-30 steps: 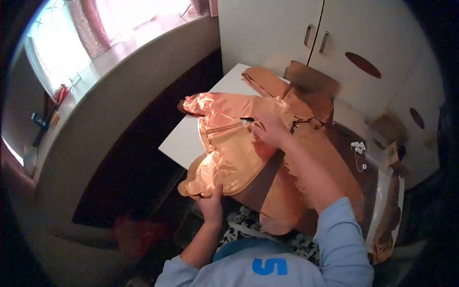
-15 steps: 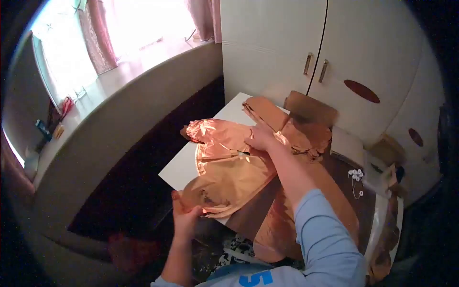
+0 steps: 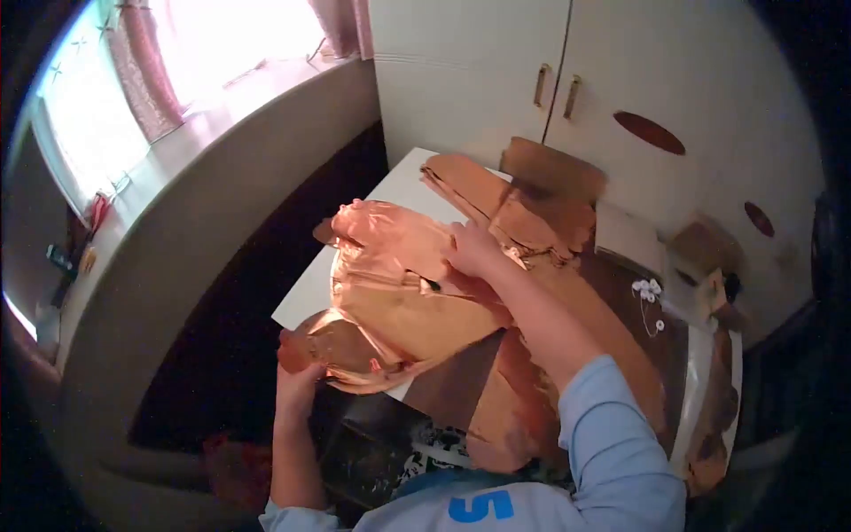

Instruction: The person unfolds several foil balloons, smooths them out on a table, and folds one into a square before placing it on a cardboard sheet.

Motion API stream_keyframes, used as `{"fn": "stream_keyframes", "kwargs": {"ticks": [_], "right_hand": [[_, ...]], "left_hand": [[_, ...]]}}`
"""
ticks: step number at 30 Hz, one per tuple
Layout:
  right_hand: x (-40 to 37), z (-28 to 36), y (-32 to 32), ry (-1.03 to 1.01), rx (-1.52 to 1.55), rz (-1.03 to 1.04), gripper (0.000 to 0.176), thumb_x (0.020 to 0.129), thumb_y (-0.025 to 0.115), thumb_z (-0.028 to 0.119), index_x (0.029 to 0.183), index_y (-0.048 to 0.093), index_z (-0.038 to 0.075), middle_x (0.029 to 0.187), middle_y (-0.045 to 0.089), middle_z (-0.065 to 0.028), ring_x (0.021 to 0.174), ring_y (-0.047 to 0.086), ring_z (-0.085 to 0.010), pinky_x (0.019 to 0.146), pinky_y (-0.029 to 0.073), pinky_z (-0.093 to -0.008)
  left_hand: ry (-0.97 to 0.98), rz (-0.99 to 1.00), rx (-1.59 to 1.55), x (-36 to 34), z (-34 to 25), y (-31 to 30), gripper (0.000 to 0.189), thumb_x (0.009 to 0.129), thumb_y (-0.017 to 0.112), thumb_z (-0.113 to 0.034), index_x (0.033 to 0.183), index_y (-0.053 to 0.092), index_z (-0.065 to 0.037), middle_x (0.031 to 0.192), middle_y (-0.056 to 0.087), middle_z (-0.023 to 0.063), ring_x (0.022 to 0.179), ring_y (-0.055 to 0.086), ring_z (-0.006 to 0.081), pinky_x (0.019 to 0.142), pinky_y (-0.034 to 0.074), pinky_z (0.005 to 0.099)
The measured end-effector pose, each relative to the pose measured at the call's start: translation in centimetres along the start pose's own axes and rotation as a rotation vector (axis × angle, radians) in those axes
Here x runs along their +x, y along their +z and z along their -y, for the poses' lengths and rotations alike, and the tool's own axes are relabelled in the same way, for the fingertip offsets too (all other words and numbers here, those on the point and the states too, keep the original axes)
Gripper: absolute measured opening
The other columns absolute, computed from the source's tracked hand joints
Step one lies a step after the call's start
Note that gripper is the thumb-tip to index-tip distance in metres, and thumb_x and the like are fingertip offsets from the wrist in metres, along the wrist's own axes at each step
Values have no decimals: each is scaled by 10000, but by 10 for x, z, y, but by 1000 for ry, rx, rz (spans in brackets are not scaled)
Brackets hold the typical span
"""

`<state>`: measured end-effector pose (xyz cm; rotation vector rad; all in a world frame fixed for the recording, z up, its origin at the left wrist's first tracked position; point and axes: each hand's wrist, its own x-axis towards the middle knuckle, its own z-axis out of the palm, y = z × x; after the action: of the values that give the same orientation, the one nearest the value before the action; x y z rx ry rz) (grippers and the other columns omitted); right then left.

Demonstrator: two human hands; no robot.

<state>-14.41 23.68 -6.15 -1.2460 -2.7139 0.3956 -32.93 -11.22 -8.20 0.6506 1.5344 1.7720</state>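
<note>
A shiny copper-coloured, crinkled foil-like piece (image 3: 412,315) spreads across the left part of the table, folded and bulging in places. At its near left end, my left hand (image 3: 300,381) has closed around the edge, lifting and bending it beyond the tabletop. My right hand (image 3: 474,251) pinches the same piece near its far right side. A small dark spot or opening shows in the sheet just below the right hand. Right beside that hand lie more folded copper-coloured pieces (image 3: 536,226).
A white table (image 3: 306,297) has a brown area (image 3: 452,386) toward me. Long copper-coloured pieces (image 3: 510,426) hang over its near side. Small white rolls with string (image 3: 649,291) and a box (image 3: 628,241) lie right. Behind stands a white cupboard (image 3: 470,89); a curved ledge (image 3: 239,115) runs left.
My left hand has pulled the near end of the foil-like piece outward to the left and raised it. My right hand keeps its hold. The whole view has shifted slightly.
</note>
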Motion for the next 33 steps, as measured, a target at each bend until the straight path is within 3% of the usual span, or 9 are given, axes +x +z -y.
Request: {"fn": "stream_keyframes", "kwargs": {"ticks": [3,6,10,13,15,19,25,27,33], "right_hand": [[-13,0,-19,-179,153,-24,552,877,568,419,1290,498,60,1256,549,-237,1151,542,-395,969,445,-488],[-57,-8,-29,-244,142,-327,365,851,599,294,1113,589,41,1115,612,-188,1072,564,-379,922,471,-462],[-174,-54,-100,-416,-180,-55,314,859,594,257,1084,643,43,1019,628,-161,988,606,-340,841,508,-419],[-293,-52,-189,176,80,187,317,846,631,274,1038,660,23,990,638,-148,946,630,-302,817,511,-391],[-373,-92,-210,301,63,213,385,809,693,310,1073,660,31,998,653,-148,954,636,-288,829,510,-378],[-494,-122,-182,819,48,78,543,751,767,380,1124,640,7,1053,645,-169,982,628,-293,860,504,-381],[-559,-149,-96,687,-248,-262,457,751,782,329,1030,641,-5,1043,642,-155,1004,610,-293,875,489,-369],[-565,-154,-73,695,-156,-316,348,775,760,257,998,636,20,1048,638,-151,981,612,-320,872,487,-401],[-547,-114,-69,483,-7,-697,144,783,696,85,896,617,44,1048,655,-133,934,628,-341,828,506,-420]], "left_hand": [[-29,-180,-28,-15,-6,13,640,686,596,3,1306,435,-15,1173,544,80,1063,541,181,840,485,299],[-38,-54,-157,-22,-2,17,547,779,605,-68,1300,442,-35,1163,542,71,1046,548,198,856,495,342],[-226,-34,-280,-21,26,-18,492,924,591,-303,1309,435,-38,1259,530,118,1081,572,250,871,513,414],[-339,-52,-329,-23,29,-34,547,942,572,-357,1383,367,-107,1349,464,136,1098,565,313,861,512,439],[-316,-60,-238,-33,48,-45,585,943,567,-374,1428,301,-181,1394,422,122,1128,539,357,879,491,443],[-272,-52,-207,-43,53,-33,551,905,601,-437,1338,433,-141,1319,477,107,1108,529,320,948,433,452],[-674,-69,-554,-69,58,-20,437,871,623,-447,1130,605,-96,1009,632,84,895,597,269,788,500,441],[-878,109,-568,-97,56,-1,378,878,616,-416,1060,632,-85,881,655,62,810,615,248,723,515,436],[-752,783,-201,-161,58,69,390,934,540,-384,1041,620,-18,894,670,113,833,646,262,733,539,429]]}}
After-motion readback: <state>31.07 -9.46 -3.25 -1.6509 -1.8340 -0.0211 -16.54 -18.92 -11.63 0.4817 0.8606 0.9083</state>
